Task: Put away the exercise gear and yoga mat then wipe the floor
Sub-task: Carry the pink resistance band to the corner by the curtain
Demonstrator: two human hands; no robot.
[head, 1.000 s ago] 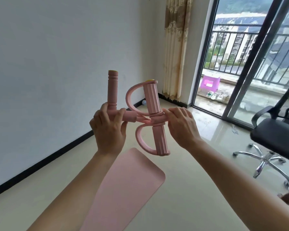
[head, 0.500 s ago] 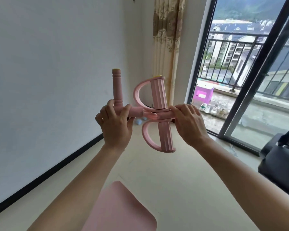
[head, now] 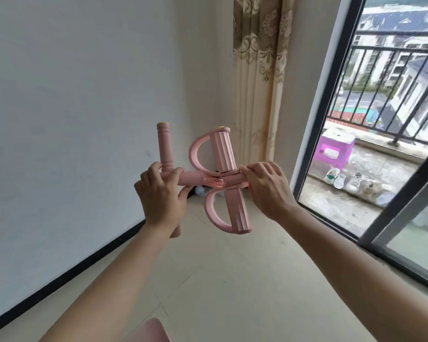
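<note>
You've swung toward the curtain [head: 257, 82], the yoga mat [head: 156, 329] nearly out of view; your left hand [head: 158, 196] and right hand [head: 269, 191] grip the folded pedal puller [head: 224, 154] in mid-air, so you're likely stowing gear and next need its storage spot.

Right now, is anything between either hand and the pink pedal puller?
Nothing visible. Both hands are on the pink pedal puller: the left hand grips its handle bar, and the right hand grips the middle beside the ribbed foot pedals.
</note>
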